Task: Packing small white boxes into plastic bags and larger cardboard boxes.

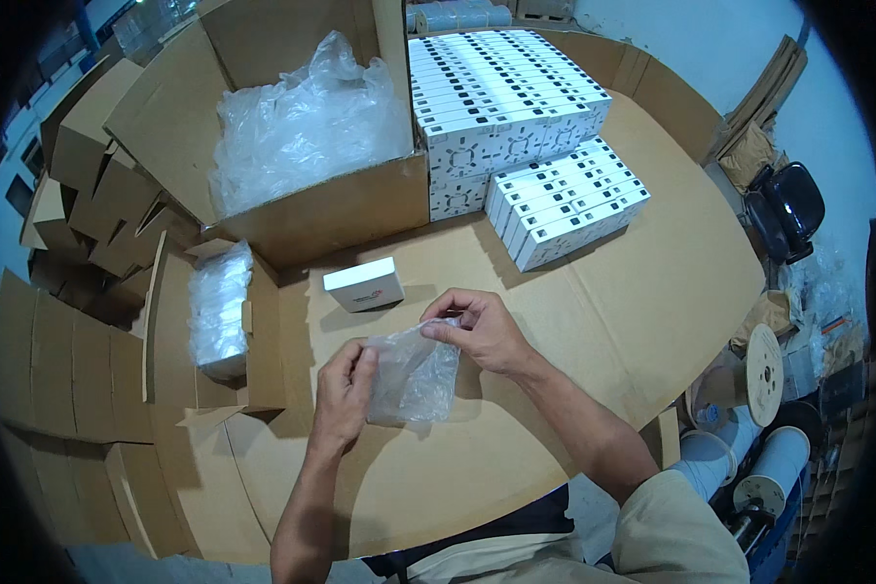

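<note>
Between my two hands hangs a clear plastic bag (414, 380), its upper edge pinched on both sides. My left hand (344, 389) grips the bag's left edge, thumb against the fingers. At the upper right corner, my right hand (477, 331) pinches the bag between thumb and fingers. Just beyond the bag, a small white box (364, 285) lies on the cardboard-covered table (574, 341). To the left, an open cardboard carton (263, 355) holds a row of plastic-wrapped boxes (221, 316).
A large open carton (350, 209) full of clear plastic bags (307, 122) stands at the far left. Beside it rise stacked white boxes (511, 102), with a smaller stack (566, 202) in front. Folded cartons (68, 360) crowd the left; spools (764, 375) sit at the right.
</note>
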A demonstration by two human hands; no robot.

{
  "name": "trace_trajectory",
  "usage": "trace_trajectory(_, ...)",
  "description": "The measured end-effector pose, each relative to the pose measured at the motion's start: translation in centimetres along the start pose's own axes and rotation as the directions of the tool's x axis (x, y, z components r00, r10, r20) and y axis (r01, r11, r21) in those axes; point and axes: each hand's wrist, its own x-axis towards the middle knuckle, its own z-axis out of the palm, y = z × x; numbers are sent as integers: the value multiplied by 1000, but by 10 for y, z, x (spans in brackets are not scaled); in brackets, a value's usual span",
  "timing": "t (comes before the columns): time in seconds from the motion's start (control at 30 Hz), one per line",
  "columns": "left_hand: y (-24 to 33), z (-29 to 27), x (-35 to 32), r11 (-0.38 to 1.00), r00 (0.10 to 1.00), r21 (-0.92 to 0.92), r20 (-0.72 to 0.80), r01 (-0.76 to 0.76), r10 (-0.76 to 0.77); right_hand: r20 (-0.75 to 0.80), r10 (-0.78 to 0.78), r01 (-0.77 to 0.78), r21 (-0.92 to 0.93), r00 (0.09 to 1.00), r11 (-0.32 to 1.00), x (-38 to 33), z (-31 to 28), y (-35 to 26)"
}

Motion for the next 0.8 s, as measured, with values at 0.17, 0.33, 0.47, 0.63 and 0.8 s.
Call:
trace_trajectory(0.17, -11, 6, 5, 984, 999, -174, -23, -27, 24, 183, -77, 69, 54, 980, 996, 0, 7, 8)
trace_trajectory(0.33, -5, 14, 5, 945, 987, -309, -150, -105, 61, 76, -29, 25, 50, 997, 998, -3, 19, 6)
trace_trajectory(0.47, -9, 12, 4, 941, 991, -332, -132, -62, 19, 180, 211, -170, -219, 961, 961, -1, 10, 11)
trace_trajectory(0.63, -19, 8, 5, 918, 993, -395, -119, -31, -18, 259, 77, -29, -183, 963, 983, -6, 14, 15)
trace_trajectory(0.8, -19, 3, 9, 772, 988, -630, -153, -84, -17, 281, 55, -33, -81, 958, 996, -8, 16, 9)
